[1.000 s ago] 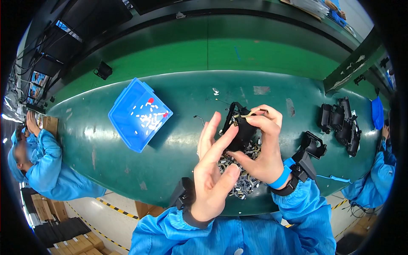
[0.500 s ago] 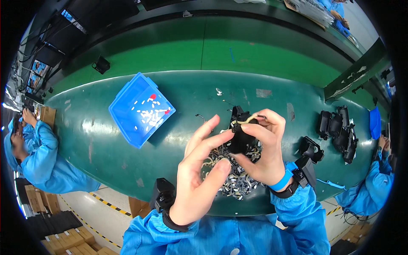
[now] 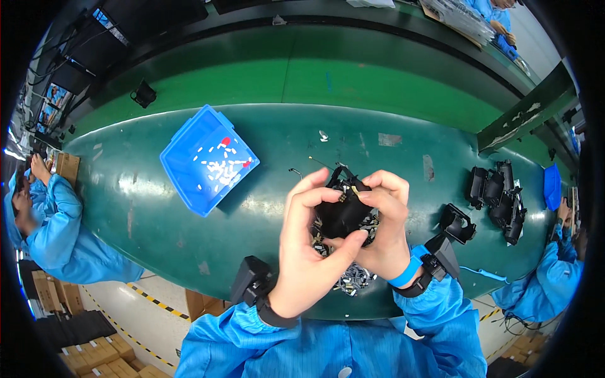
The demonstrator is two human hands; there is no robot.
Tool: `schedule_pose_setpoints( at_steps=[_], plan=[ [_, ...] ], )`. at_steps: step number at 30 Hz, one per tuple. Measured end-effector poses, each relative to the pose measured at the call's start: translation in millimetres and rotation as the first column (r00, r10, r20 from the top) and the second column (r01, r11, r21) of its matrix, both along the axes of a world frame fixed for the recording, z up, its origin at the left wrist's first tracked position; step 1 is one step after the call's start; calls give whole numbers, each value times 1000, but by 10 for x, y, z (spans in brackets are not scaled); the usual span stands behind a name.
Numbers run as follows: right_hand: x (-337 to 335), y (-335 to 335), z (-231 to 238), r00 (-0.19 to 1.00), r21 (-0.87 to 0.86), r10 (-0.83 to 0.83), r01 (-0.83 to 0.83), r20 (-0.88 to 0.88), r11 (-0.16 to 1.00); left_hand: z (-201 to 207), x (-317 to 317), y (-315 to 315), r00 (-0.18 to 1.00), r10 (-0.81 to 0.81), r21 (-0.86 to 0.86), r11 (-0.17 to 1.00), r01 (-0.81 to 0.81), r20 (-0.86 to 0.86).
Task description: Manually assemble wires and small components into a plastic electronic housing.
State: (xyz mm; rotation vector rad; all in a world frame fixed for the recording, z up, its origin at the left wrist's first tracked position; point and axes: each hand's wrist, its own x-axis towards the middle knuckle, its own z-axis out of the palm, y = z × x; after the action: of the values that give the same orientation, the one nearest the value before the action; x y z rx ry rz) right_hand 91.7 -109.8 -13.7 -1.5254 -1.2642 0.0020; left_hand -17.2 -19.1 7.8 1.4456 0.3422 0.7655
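Vs half a second ago: left hand (image 3: pixel 305 252) is now curling in, its thumb closing on the lower side of the black housing (image 3: pixel 340 217); the pale cable (image 3: pixel 355 189) is showing less. Right hand (image 3: pixel 386 223) is bending its fingers at the upper right edge. Both are gripping the housing, holding it over the pile of small connectors (image 3: pixel 354 279).

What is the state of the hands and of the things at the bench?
Black plastic housing: held in both hands
Left hand: bent around the housing
Right hand: bent around the housing
Blue plastic bin: open, holding small white pieces, red ones
Connector pile: loose, partly hidden by hands
Black housing cluster: resting on green bench
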Motion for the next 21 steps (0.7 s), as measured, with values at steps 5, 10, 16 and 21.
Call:
schedule_pose_setpoints(
  at_steps=[5,10,16,21],
  plan=[
    [-3,-45,87,997,-54,74,-76,-28,996,-71,7,-31,996,-90,-171,981,93,27],
    [217,-171,325,946,-85,191,-220,-262,972,-85,-47,105,991,-118,-82,989,123,59],
    [261,-201,374,820,-121,129,-234,-558,965,-149,-149,152,988,-151,173,973,155,-37],
    [268,-201,419,924,-227,79,-174,-374,958,-170,-163,154,979,-196,146,969,202,-51]
  ],
)
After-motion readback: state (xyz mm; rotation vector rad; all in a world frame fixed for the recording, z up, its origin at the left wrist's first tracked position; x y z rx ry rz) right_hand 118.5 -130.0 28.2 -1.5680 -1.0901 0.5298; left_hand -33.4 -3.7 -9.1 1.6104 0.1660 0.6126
